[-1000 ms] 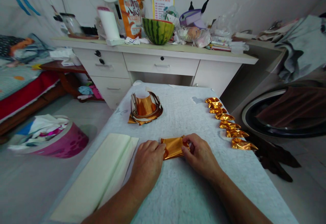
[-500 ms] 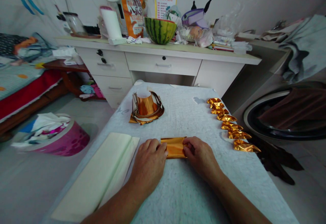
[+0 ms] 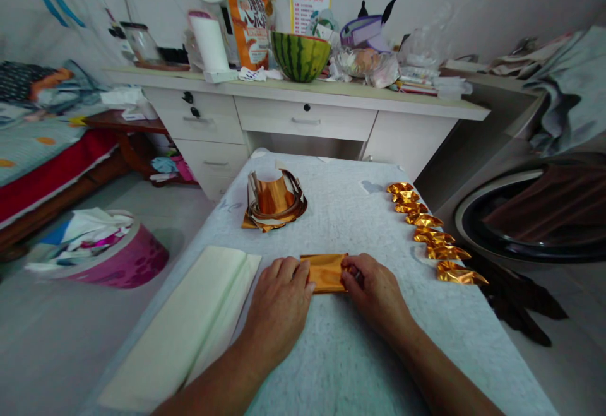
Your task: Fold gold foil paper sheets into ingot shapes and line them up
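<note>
A folded sheet of gold foil paper [image 3: 327, 273] lies flat on the cloth-covered table, its long side running left to right. My left hand [image 3: 283, 296] is closed on its left end, thumb and fingertips pressed to the foil. At the right end my right hand [image 3: 372, 283] pinches the edge between thumb and curled fingers. Further back stands a curled stack of gold foil sheets [image 3: 274, 200]. A row of folded gold foil ingots [image 3: 428, 237] runs along the table's right edge. Pale folded paper [image 3: 175, 327] lies left of my left forearm.
A white desk [image 3: 303, 116] stands behind the table, with a cut watermelon [image 3: 300, 56], an orange pouch [image 3: 250, 24] and bags on top. To the left is a pink bin [image 3: 142, 255] on the floor; a front-loading washing machine [image 3: 466, 214] is at the right.
Both hands keep their hold on the folded foil with hardly any movement. The whole view has shifted very slightly.
</note>
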The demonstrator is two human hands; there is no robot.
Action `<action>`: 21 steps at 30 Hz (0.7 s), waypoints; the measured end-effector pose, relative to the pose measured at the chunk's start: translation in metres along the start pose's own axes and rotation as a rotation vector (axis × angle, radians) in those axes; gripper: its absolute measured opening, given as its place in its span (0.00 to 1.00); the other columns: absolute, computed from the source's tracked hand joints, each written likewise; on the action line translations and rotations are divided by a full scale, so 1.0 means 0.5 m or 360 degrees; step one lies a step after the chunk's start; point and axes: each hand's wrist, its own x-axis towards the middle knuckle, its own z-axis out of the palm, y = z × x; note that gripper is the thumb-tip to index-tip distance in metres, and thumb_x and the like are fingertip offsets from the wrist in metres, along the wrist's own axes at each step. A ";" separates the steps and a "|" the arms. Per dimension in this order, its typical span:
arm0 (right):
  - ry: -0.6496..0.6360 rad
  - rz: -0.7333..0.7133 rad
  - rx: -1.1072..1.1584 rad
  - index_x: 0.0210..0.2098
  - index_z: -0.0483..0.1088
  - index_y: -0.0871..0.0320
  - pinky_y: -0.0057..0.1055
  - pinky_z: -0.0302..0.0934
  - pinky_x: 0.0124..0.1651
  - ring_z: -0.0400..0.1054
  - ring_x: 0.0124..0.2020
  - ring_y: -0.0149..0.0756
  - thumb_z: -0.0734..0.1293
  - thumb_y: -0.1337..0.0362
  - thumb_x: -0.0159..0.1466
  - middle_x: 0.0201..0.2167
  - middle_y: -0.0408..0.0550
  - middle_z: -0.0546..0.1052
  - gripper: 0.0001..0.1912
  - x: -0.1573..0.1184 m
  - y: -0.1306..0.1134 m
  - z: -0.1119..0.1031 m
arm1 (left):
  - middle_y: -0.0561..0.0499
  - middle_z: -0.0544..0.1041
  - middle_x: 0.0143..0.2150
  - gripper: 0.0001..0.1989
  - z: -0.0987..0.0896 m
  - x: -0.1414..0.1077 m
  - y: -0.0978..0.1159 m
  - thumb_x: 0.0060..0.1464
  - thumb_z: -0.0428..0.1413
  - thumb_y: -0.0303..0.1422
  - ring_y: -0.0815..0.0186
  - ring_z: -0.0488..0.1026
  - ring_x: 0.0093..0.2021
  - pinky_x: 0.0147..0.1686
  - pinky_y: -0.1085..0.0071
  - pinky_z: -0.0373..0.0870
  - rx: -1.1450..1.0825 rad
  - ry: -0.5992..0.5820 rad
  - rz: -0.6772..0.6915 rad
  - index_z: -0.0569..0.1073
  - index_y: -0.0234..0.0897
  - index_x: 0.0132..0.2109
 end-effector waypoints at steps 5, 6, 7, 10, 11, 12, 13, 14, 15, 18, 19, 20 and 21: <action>-0.0007 -0.0003 -0.0018 0.42 0.72 0.57 0.31 0.60 0.40 0.69 0.34 0.35 0.61 0.66 0.62 0.35 0.47 0.75 0.10 -0.003 -0.004 -0.001 | 0.46 0.71 0.45 0.16 0.004 -0.001 -0.001 0.62 0.47 0.32 0.58 0.65 0.46 0.49 0.59 0.64 0.0002 -0.0005 0.0015 0.69 0.36 0.55; -0.0013 0.0001 -0.0022 0.42 0.72 0.57 0.31 0.60 0.40 0.69 0.34 0.35 0.61 0.66 0.62 0.36 0.47 0.74 0.10 -0.003 -0.004 -0.001 | 0.46 0.71 0.45 0.16 0.005 -0.001 -0.001 0.62 0.47 0.32 0.58 0.65 0.46 0.49 0.59 0.63 -0.0003 -0.0007 0.0015 0.69 0.35 0.55; -0.0017 0.0003 -0.0027 0.42 0.71 0.57 0.31 0.60 0.39 0.69 0.34 0.35 0.61 0.67 0.63 0.36 0.47 0.74 0.10 -0.003 -0.004 -0.001 | 0.46 0.70 0.46 0.17 0.005 -0.001 -0.001 0.62 0.47 0.32 0.58 0.65 0.46 0.49 0.59 0.63 -0.0010 -0.0003 0.0011 0.68 0.35 0.55; -0.0008 -0.0001 -0.0039 0.42 0.71 0.57 0.30 0.60 0.40 0.70 0.35 0.35 0.61 0.66 0.63 0.36 0.47 0.74 0.11 -0.003 -0.003 0.000 | 0.46 0.70 0.47 0.17 0.006 0.000 -0.002 0.62 0.47 0.32 0.59 0.65 0.47 0.49 0.59 0.63 -0.0040 0.0014 -0.0004 0.68 0.36 0.56; -0.0006 -0.0002 -0.0040 0.43 0.71 0.57 0.31 0.60 0.40 0.70 0.35 0.35 0.61 0.66 0.63 0.36 0.47 0.74 0.11 -0.003 -0.002 0.001 | 0.46 0.70 0.48 0.17 0.006 0.000 -0.003 0.62 0.47 0.32 0.59 0.65 0.47 0.49 0.59 0.63 -0.0047 0.0016 -0.0006 0.67 0.37 0.56; -0.0004 -0.0002 -0.0036 0.43 0.71 0.57 0.31 0.60 0.41 0.70 0.35 0.35 0.61 0.66 0.63 0.36 0.47 0.74 0.11 -0.003 -0.002 0.001 | 0.46 0.70 0.48 0.17 0.007 0.000 -0.003 0.62 0.47 0.32 0.59 0.65 0.47 0.49 0.59 0.63 -0.0052 0.0016 -0.0008 0.67 0.37 0.57; -0.0004 -0.0002 -0.0031 0.43 0.71 0.57 0.31 0.60 0.41 0.70 0.35 0.35 0.61 0.66 0.63 0.36 0.47 0.74 0.11 -0.003 -0.002 0.001 | 0.46 0.70 0.48 0.17 0.007 0.000 -0.004 0.62 0.48 0.32 0.58 0.65 0.48 0.50 0.59 0.63 -0.0055 0.0017 -0.0009 0.67 0.37 0.57; -0.0006 -0.0001 -0.0027 0.43 0.72 0.57 0.31 0.60 0.41 0.70 0.36 0.35 0.61 0.66 0.63 0.36 0.47 0.74 0.11 -0.003 -0.002 0.001 | 0.46 0.70 0.48 0.18 0.007 0.000 -0.004 0.62 0.48 0.32 0.58 0.65 0.48 0.50 0.59 0.63 -0.0057 0.0015 -0.0008 0.67 0.36 0.57; -0.0010 0.0001 -0.0023 0.43 0.72 0.57 0.31 0.61 0.41 0.70 0.36 0.35 0.61 0.66 0.63 0.37 0.48 0.74 0.11 -0.003 -0.002 0.001 | 0.46 0.70 0.48 0.18 0.007 -0.001 -0.004 0.62 0.48 0.32 0.58 0.65 0.48 0.50 0.59 0.63 -0.0059 0.0014 -0.0008 0.67 0.36 0.57; -0.0021 0.0002 -0.0022 0.43 0.72 0.57 0.31 0.61 0.41 0.70 0.35 0.35 0.61 0.66 0.63 0.36 0.47 0.74 0.11 -0.002 -0.004 0.001 | 0.45 0.70 0.49 0.18 0.006 -0.001 -0.003 0.62 0.47 0.33 0.58 0.65 0.48 0.50 0.59 0.63 -0.0056 0.0005 -0.0012 0.67 0.35 0.57; -0.0021 0.0004 -0.0028 0.43 0.72 0.57 0.31 0.61 0.40 0.70 0.35 0.35 0.61 0.66 0.63 0.36 0.47 0.74 0.11 -0.002 -0.005 0.001 | 0.45 0.70 0.49 0.18 0.005 -0.001 -0.002 0.62 0.47 0.33 0.58 0.65 0.48 0.50 0.59 0.63 -0.0051 0.0001 -0.0013 0.67 0.35 0.57; -0.0020 0.0003 -0.0035 0.43 0.72 0.57 0.31 0.61 0.40 0.70 0.35 0.35 0.61 0.66 0.63 0.36 0.47 0.74 0.11 -0.002 -0.005 0.001 | 0.45 0.70 0.48 0.18 0.005 -0.002 -0.001 0.62 0.47 0.33 0.58 0.65 0.48 0.50 0.59 0.63 -0.0045 -0.0004 -0.0016 0.67 0.35 0.57; -0.0015 0.0001 -0.0043 0.43 0.71 0.57 0.31 0.60 0.40 0.70 0.35 0.35 0.61 0.66 0.63 0.36 0.47 0.74 0.11 -0.002 -0.005 0.001 | 0.45 0.70 0.48 0.18 0.004 -0.002 -0.001 0.62 0.47 0.33 0.58 0.65 0.48 0.50 0.59 0.63 -0.0039 -0.0008 -0.0020 0.67 0.35 0.57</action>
